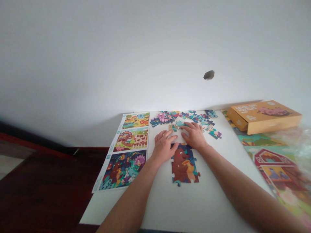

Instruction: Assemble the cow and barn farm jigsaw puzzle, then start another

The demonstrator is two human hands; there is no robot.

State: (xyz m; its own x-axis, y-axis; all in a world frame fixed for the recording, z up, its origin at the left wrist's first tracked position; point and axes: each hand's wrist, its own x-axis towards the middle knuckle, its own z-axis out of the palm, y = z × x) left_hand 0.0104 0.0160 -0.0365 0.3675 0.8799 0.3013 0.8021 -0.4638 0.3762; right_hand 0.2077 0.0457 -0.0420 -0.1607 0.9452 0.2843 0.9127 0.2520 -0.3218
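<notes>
A joined block of jigsaw puzzle pieces, showing a brown bear with a honey jar, lies on the white table. At its upper left edge is my left hand, fingers spread and slightly bent, gripping nothing visible. My right hand lies above the block's upper right corner with its fingers stretched out. Its fingertips reach the edge of a loose teal puzzle piece. Another loose puzzle piece in teal and orange sits just beyond my left fingertips. Both palms are hidden from above.
More loose puzzle pieces are spread along the table's back by the wall. To the left lies a reference sheet with three pictures. An orange puzzle box and a finished farm puzzle are on the right, near clear plastic wrap.
</notes>
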